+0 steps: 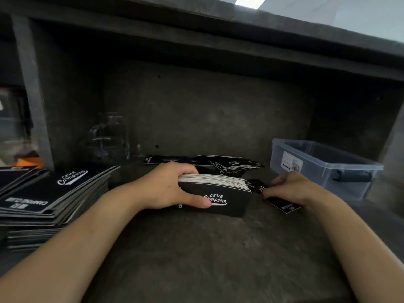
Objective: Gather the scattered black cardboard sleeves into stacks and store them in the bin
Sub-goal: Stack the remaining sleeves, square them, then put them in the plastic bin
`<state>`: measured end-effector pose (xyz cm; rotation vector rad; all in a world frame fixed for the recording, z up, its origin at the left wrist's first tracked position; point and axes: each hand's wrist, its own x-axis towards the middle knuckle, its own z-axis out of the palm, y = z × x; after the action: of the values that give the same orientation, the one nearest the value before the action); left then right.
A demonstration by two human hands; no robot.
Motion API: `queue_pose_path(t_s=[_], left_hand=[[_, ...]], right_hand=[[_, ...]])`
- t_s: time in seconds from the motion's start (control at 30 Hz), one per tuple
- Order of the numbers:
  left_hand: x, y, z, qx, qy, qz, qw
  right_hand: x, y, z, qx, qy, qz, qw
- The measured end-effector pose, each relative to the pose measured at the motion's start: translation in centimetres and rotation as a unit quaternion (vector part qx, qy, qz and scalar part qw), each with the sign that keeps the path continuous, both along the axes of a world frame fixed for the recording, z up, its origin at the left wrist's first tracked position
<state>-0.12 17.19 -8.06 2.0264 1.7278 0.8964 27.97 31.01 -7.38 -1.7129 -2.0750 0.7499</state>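
Head view looks down at a dark grey table (196, 254) set beneath an overhanging shelf (196, 33). The left grip (168, 189) is closed around a thick stack of sleeves (220, 193) standing on its long edge near the middle of the table, thumb pressed flat on the printed front face and fingers wrapped over the top to the back. The white script on that face reads "Club Camping". Just right of the stack, the right grip (290, 189) lies over a loose sleeve (282, 205) that is flat on the table, its fingers curled down round the sleeve's left end.

Behind the stack, more scattered sleeves (225, 164) lie overlapping in a loose heap against the back wall. At the left edge a tall fanned pile of sleeves (54, 193) rests flat, its upper layers skewed off the lower ones.

A clear plastic bin (282, 149) sits at the right, beyond the right grip and apart from it, lid off, with a white label on its near wall and a dark latch on its side. All the sleeves in view lie outside it. Clear glassware (109, 136) stands at the back left, too blurred to tell what it holds.
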Motion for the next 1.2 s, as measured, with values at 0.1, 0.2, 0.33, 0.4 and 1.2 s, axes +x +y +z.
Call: queue_pose_path(t_s=[0.1, 0.2, 0.33, 0.4, 1.2], left_hand=[[0.1, 0.0, -0.1, 0.001, 0.005, -0.001, 1.000], [0.0, 0.0, 0.0, 0.004, 0.011, 0.000, 1.000], [-0.1, 0.2, 0.0, 0.007, 0.019, 0.002, 1.000], [-0.1, 0.2, 0.0, 0.008, 0.019, 0.002, 1.000], [0.2, -0.3, -0.2, -0.015, -0.036, 0.011, 0.999]], right_hand=[[0.5, -0.1, 0.2, -0.019, -0.019, -0.001, 1.000], [0.7, -0.3, 0.4, -0.037, -0.030, -0.005, 0.999], [0.8, 0.1, 0.2, -0.044, -0.005, -0.019, 0.999], [0.7, 0.2, 0.0, -0.020, 0.019, -0.028, 0.999], [-3.9, -3.7, -0.5, 0.002, 0.316, 0.114, 0.942]])
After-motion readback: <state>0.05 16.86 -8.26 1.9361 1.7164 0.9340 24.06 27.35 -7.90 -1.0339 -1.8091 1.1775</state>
